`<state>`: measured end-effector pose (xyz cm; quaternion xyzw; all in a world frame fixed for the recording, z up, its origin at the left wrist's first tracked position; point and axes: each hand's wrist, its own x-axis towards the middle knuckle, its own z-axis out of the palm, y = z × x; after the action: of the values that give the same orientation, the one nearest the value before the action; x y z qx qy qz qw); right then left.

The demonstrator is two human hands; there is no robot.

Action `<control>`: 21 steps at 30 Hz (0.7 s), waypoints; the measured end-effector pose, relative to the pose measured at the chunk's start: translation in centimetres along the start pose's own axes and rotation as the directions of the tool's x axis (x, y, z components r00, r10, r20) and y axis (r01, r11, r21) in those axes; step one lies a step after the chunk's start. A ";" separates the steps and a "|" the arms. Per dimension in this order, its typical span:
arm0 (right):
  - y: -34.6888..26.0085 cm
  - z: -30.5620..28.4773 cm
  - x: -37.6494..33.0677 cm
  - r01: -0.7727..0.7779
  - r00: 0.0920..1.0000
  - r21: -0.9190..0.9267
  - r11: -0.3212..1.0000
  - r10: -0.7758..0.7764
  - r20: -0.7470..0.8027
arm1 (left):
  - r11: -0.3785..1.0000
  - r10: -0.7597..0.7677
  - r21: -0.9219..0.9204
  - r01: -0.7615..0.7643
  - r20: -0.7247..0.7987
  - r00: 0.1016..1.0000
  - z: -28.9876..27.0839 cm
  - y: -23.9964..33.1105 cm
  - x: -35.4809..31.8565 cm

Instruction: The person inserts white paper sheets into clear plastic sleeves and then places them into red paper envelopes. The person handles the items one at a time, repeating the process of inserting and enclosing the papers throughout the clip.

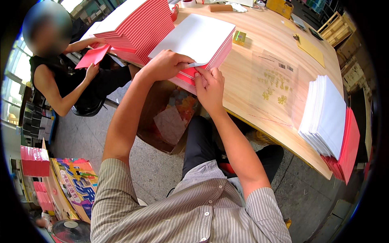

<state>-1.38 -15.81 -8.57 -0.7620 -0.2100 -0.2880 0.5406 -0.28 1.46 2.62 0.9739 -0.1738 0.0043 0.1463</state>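
Observation:
A stack of booklets (pixel 198 34) with white tops and red layers stands at the table's near edge. My left hand (pixel 164 65) reaches over its near left side, fingers closed on the lifted near corner of the top white sheet. Beneath that corner a red sheet (pixel 187 74) shows. My right hand (pixel 210 85) is at the near right corner of the stack, thumb and curled fingers closed at the red sheet's edge. Its fingertips are partly hidden, so the exact grip is hard to see.
A taller red-and-white stack (pixel 139 34) stands to the left. White and red sheets (pixel 324 117) lie at the table's right end. A small yellow block (pixel 239 37) sits behind my stack. On the left, a seated person (pixel 60 77) holds a red folder (pixel 93 56). An open carton (pixel 162 117) stands below.

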 end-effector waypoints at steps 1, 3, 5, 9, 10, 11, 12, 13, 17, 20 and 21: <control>0.2 0.0 0.0 -0.007 1.000 -0.018 1.000 0.007 0.009 | 1.000 -0.021 0.004 0.021 0.020 1.000 -0.1 0.2 -0.1; 0.5 0.0 -0.1 -0.021 0.999 -0.052 0.998 0.023 0.027 | 0.995 0.099 -0.013 -0.099 -0.035 0.994 0.3 -0.3 -0.4; 0.5 0.0 -0.2 -0.046 0.998 -0.038 0.998 0.048 0.043 | 0.985 0.171 0.010 -0.171 -0.091 0.981 0.8 -0.6 -0.9; 0.9 -0.3 -0.2 -0.138 0.985 0.011 0.990 0.136 0.103 | 0.987 0.155 0.059 -0.148 -0.155 0.976 1.8 0.0 -1.2; 0.7 -0.4 -0.1 -0.148 0.983 0.016 0.989 0.146 0.113 | 0.991 0.127 0.057 -0.120 -0.162 0.979 2.0 0.1 -1.3; 0.6 -0.5 -0.1 -0.158 0.980 0.021 0.987 0.155 0.123 | 0.989 0.137 0.082 -0.123 -0.195 0.971 2.3 0.2 -1.4; 0.4 -0.7 -0.1 -0.168 0.978 0.022 0.986 0.163 0.132 | 0.986 0.149 0.106 -0.128 -0.230 0.962 2.8 0.2 -1.5; 0.3 -0.7 -0.1 -0.166 0.977 0.011 0.986 0.163 0.136 | 0.983 0.162 0.129 -0.132 -0.264 0.951 3.2 0.2 -1.5; -0.1 -0.8 0.0 -0.126 0.982 -0.072 0.989 0.134 0.132 | 0.971 0.219 0.186 -0.149 -0.447 0.868 4.8 -0.3 -1.5; -0.1 -0.9 0.0 -0.120 0.978 -0.132 0.984 0.140 0.153 | 0.990 0.087 0.133 -0.036 -0.405 0.910 4.5 -0.6 -1.3; -0.1 -0.9 0.0 -0.123 0.975 -0.144 0.982 0.146 0.166 | 0.989 0.089 0.142 -0.035 -0.388 0.917 4.3 -0.3 -1.1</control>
<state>-1.59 -16.63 -8.27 -0.8313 -0.1850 -0.1958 0.4862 -1.44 0.86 -1.60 0.9547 -0.1710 0.2158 0.1132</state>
